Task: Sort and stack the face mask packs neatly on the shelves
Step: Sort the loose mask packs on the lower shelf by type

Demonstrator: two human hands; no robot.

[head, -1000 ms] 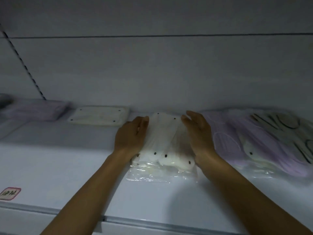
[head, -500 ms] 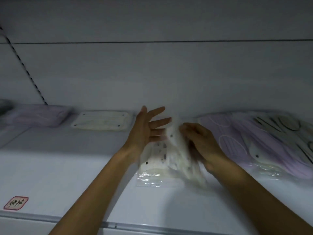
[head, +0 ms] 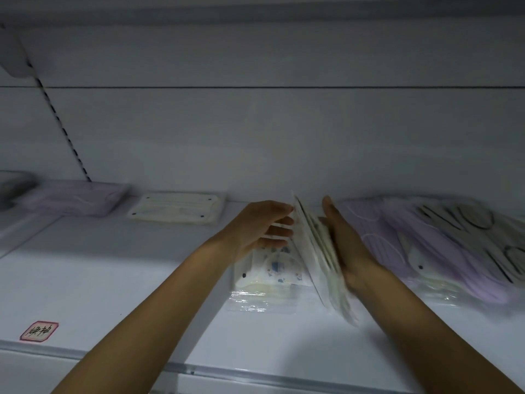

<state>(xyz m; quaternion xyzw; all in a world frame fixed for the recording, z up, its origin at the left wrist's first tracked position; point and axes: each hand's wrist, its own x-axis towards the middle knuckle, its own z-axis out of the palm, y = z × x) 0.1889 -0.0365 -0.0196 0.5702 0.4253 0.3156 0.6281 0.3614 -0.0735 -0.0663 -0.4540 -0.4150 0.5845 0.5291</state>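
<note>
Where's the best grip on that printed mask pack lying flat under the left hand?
Probably the printed pack's near clear-plastic edge, pinched from the front of the shelf: it lies flat, that edge is exposed, and the tilted packs crowd its right side.

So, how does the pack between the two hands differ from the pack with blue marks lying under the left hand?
The tilted packs stand up on edge, leaning right, while the blue-printed pack lies flat on the shelf. The tilted packs are held between the left hand and the right hand; the blue-printed pack lies beneath the left hand, and contact cannot be told. The tilted packs look plain whitish and blurred; the other shows blue marks. Both sit in clear plastic wrapping.
</note>
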